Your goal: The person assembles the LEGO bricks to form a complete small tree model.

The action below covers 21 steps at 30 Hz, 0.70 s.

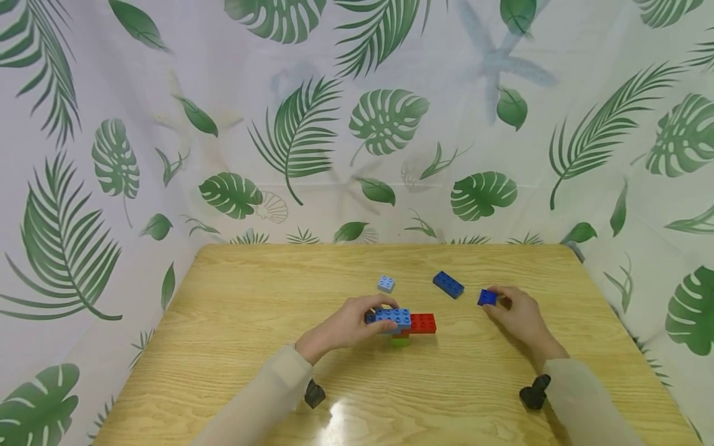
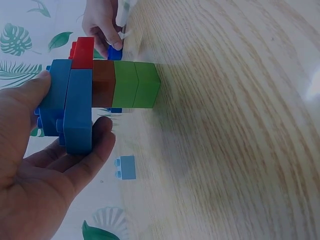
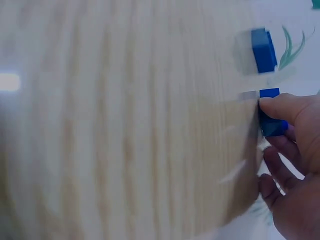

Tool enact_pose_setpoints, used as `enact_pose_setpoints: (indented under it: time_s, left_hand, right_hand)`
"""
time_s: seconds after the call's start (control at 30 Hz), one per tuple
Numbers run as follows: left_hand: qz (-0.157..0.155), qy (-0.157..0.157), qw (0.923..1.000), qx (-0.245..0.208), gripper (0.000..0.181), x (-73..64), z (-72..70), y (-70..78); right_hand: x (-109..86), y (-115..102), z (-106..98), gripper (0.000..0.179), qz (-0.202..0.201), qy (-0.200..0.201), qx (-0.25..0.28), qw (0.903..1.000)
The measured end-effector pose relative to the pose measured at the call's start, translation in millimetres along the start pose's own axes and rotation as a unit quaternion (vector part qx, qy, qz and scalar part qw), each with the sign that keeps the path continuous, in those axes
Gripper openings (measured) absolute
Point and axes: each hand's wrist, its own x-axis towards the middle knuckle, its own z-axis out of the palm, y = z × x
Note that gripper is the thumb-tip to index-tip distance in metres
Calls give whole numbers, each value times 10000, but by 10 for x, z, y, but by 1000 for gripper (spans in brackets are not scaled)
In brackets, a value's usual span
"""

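My left hand grips the top of a built stack of toy bricks, thumb on one side and fingers on the other of its light blue bricks. From the stack a red brick juts out to the right. Below it come a brown brick and green bricks at the foot, close over the table. Over to the right, my right hand pinches a small blue brick between thumb and fingers. In the right wrist view this blue brick is partly covered by the thumb.
A long dark blue brick lies between the hands, farther back. Behind the left hand sits a small pale blue brick. The wooden table meets a leaf-patterned cloth at its back edge.
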Motion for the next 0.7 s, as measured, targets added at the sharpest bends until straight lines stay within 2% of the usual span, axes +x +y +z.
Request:
enact_pose_setpoints:
  time_s: [0.17,0.43,0.7]
  left_hand:
    - [-25,-26,10000,-5,40,-5,-8,9]
    - [16,-3,10000,58,39,0,-33,17]
    - [16,-32,9999,125,39,3,-26,22]
  right_hand:
    - [-38,-228,-6,50,-88,-108,-31,9999]
    - [-66,-727,-34,41,-791,-17,36,9969]
    - [-117,-996,53,36,-1204,-265,-49,9924]
